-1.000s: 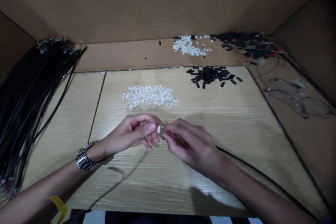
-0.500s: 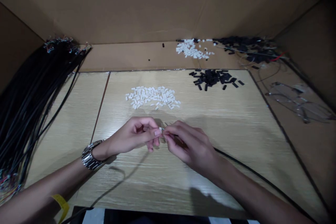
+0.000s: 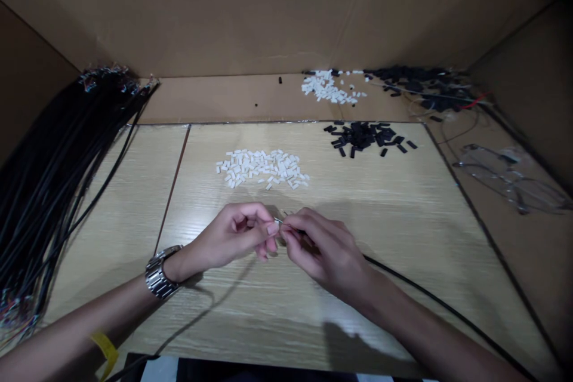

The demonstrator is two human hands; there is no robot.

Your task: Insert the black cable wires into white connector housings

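Above the middle of the table, my left hand [image 3: 250, 231] pinches a small white connector piece [image 3: 277, 221] between thumb and forefinger; the fingertips cover most of it. My right hand [image 3: 324, 248] is closed around the end of a black cable [image 3: 416, 277], which runs down to the lower right. Thin wires stick out past the right fingertips and meet the white piece. Whether a wire sits inside it is too small to tell. Beyond both hands lies a loose pile of white connector pieces [image 3: 262, 167] on the wooden tabletop [image 3: 394, 209].
Black pieces [image 3: 360, 136] lie at the table's back right. On the cardboard ledge behind are more white pieces [image 3: 329, 86] and a dark heap [image 3: 425, 83]. Glasses [image 3: 510, 179] rest at right. A thick bundle of black cables [image 3: 49, 179] fills the left side.
My left hand has shifted slightly right, closer to my right fingertips. The white piece shows less between the fingers. The whole view has moved a little.
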